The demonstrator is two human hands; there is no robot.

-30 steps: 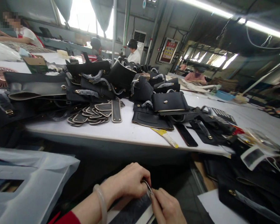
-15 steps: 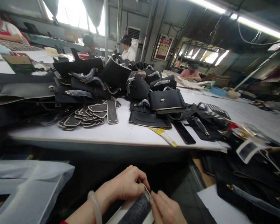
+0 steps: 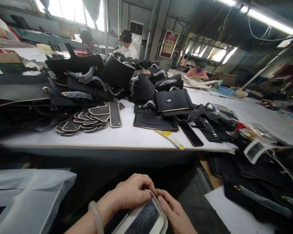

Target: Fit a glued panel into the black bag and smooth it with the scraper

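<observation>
While black bags (image 3: 143, 89) crowd the white table (image 3: 127, 139), a dark, pale-edged piece (image 3: 144, 219) is held low before it, the left hand (image 3: 134, 191) clamping the top rim, the right hand (image 3: 174, 211) close beside, thumb and fingers pinching that rim too.

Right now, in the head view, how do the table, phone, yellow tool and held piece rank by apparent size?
1. Table
2. Held piece, enlarged by nearness
3. Phone and yellow tool, too close to rank: the tool looks longer, the phone broader
</observation>
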